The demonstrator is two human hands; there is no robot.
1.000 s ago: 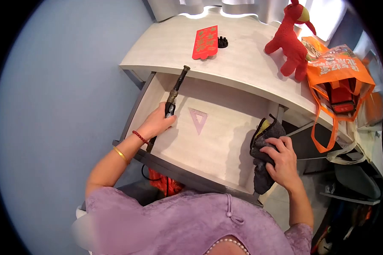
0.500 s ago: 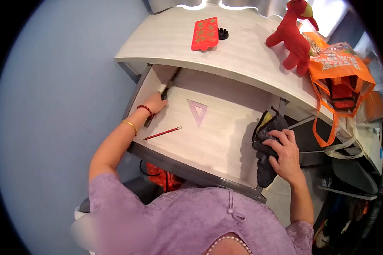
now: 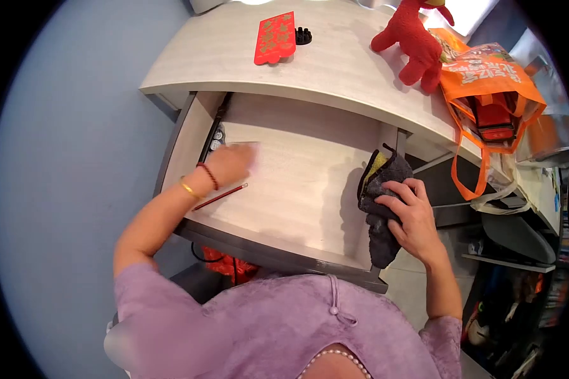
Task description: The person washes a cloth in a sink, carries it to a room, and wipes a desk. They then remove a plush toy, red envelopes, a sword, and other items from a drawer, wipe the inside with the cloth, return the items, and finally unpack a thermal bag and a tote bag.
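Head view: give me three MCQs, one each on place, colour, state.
1. Where does the red pencil lie?
A. on the desktop
B. in the open drawer, by the left hand
C. on the floor
2. What colour is the plush toy?
A. red
B. blue
C. green
3. What is the right hand doing?
A. lying flat, empty
B. gripping the grey cloth
C. holding the pencil
Key: 1 B, it rests on the drawer bottom beside the wrist; 2 A, its body is red; 3 B, the hand closes round the cloth at the drawer's right edge.
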